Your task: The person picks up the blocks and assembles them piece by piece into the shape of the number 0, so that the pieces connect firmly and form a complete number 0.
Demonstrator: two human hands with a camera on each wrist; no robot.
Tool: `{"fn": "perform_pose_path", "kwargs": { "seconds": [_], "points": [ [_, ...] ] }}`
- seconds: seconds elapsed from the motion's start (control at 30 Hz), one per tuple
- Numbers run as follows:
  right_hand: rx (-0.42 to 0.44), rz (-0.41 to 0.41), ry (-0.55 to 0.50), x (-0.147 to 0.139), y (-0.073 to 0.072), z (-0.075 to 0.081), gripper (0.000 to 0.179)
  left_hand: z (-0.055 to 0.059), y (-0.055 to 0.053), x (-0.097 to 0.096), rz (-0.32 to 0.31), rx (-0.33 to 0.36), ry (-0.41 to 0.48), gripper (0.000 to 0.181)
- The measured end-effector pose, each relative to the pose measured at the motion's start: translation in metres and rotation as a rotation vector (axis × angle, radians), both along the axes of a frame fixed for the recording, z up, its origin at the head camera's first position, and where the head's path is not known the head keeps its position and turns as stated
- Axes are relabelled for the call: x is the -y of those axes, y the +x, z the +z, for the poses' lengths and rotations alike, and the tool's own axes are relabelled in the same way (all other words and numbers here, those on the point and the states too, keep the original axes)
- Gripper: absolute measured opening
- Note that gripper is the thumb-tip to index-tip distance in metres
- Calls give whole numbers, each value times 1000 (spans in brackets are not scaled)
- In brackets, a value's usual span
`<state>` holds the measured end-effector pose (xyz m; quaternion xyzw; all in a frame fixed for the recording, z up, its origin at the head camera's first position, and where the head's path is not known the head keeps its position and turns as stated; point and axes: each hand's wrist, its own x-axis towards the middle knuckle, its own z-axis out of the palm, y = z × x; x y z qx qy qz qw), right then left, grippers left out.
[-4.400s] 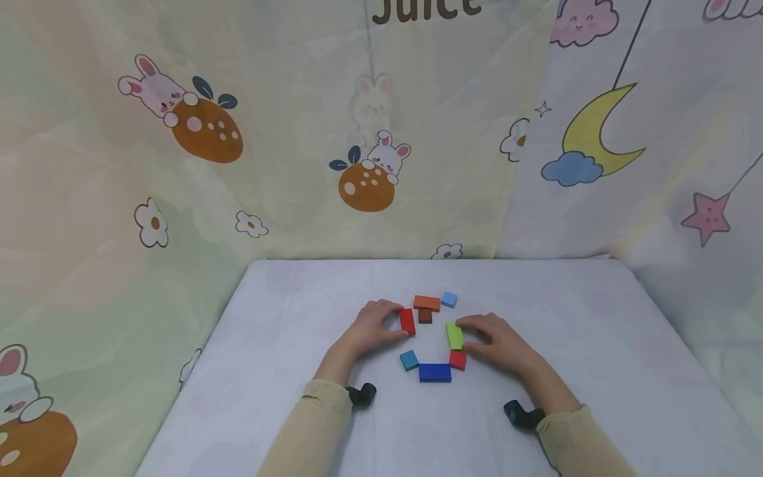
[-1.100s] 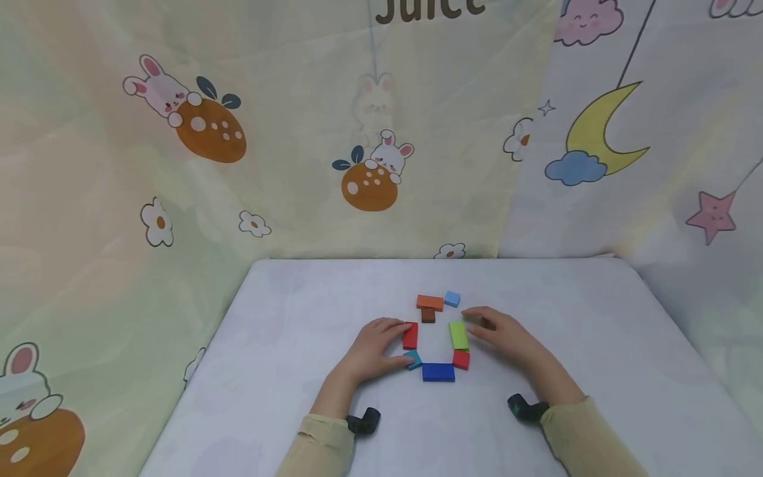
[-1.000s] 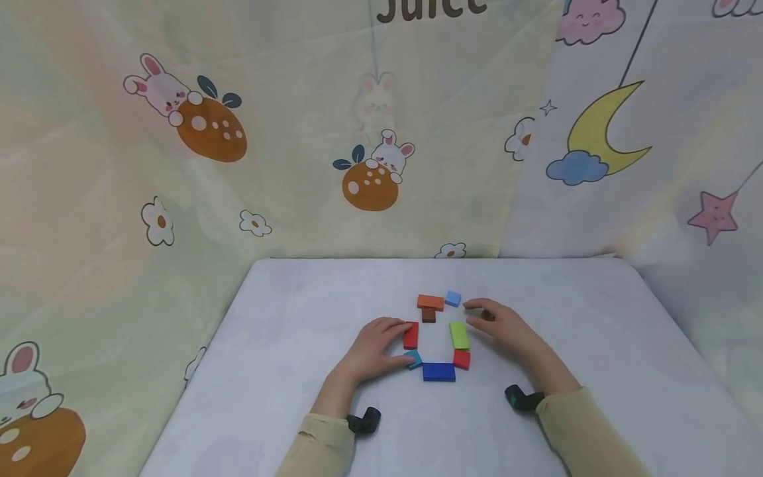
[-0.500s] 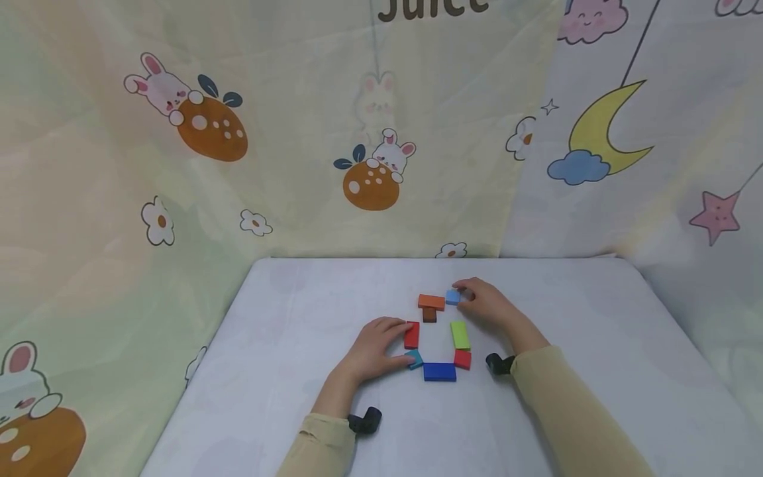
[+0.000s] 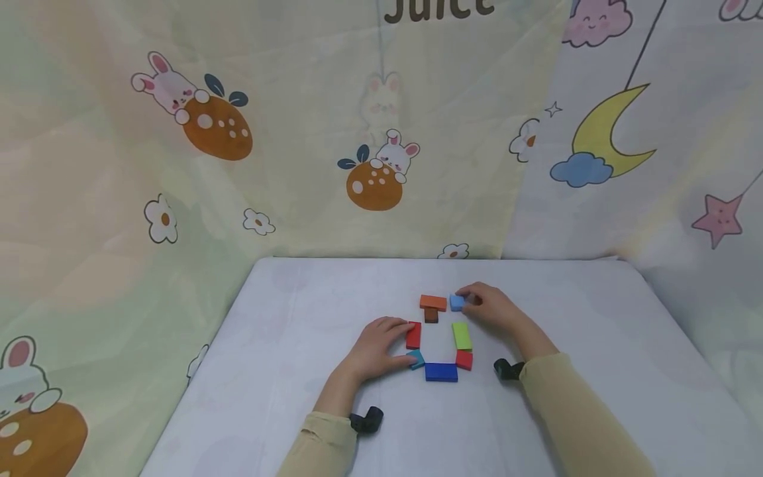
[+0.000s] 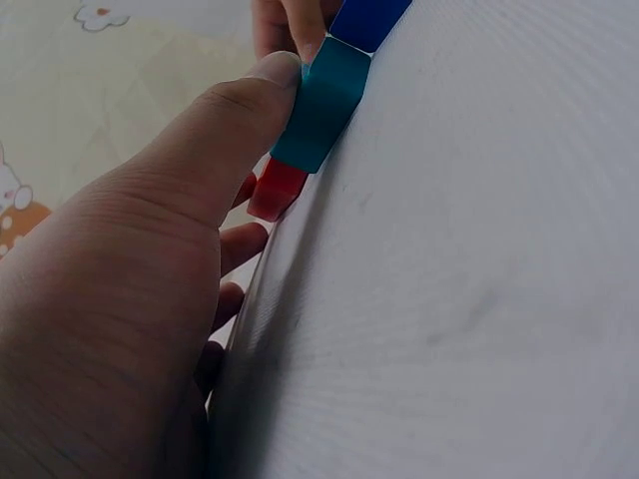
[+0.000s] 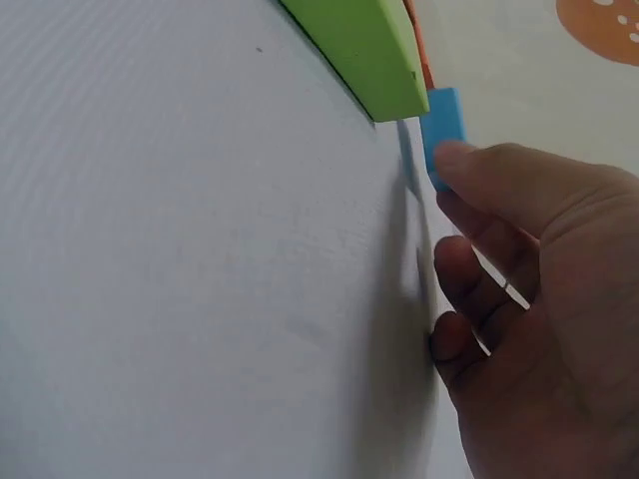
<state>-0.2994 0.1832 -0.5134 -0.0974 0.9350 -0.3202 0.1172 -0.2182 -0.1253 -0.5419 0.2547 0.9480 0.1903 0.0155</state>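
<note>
My left hand (image 5: pixel 372 348) reaches over a red oblong block (image 5: pixel 413 336) and a teal block (image 5: pixel 416 359). Its index fingertip lies at the far end of the red block, and the thumb presses the teal block, as the left wrist view also shows. Farther back, my right hand (image 5: pixel 491 308) pinches a light blue block (image 7: pixel 444 125) between thumb and index finger. That block sits just right of an orange block (image 5: pixel 433 303), beneath which a brown block (image 5: pixel 431 316) touches. In the right wrist view a lime green block (image 7: pixel 364 50) stands near the thumb.
A small red block (image 5: pixel 464 360) touches the near end of the lime block, and a dark blue block (image 5: pixel 441 372) lies nearest the person. Together the blocks form a rough ring on the white-covered table (image 5: pixel 334 285). A printed cloth (image 5: pixel 298 132) hangs behind.
My left hand brought the red oblong block nearer, against the teal one, then stayed there. My right hand left the lime block, took the light blue block and turned it straighter beside the orange one.
</note>
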Motion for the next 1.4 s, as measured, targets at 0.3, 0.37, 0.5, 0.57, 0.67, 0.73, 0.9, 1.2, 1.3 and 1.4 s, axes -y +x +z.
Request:
{"fn": "perform_pose_path", "kwargs": {
  "seconds": [0.3, 0.37, 0.5, 0.57, 0.67, 0.73, 0.9, 1.2, 1.3, 1.4],
  "points": [
    [43, 88, -3, -1, 8, 1, 32, 1, 0, -1, 7, 10, -6, 74],
    [48, 97, -6, -2, 8, 1, 32, 2, 0, -1, 8, 12, -2, 74],
    [53, 103, -16, -4, 8, -1, 32, 2, 0, -2, 11, 16, -2, 74],
    [54, 105, -23, -5, 9, -2, 33, 1, 0, -2, 11, 19, -5, 74],
    [57, 87, -36, -7, 10, -3, 31, 1, -1, -2, 11, 21, -9, 74],
    [49, 82, -47, -7, 11, -4, 30, 0, -1, -1, 12, 22, -11, 74],
    [47, 63, -84, -5, 12, -7, 27, -1, -1, -1, 20, 25, -13, 75],
    [37, 63, -86, -3, 15, -8, 28, 0, -1, -2, 16, 22, -13, 74],
    [30, 60, -89, -4, 16, -9, 28, 0, 0, -2, 18, 20, -14, 74],
    [25, 65, -91, -5, 17, -9, 28, 0, 0, -2, 19, 17, -17, 74]
  ]
}}
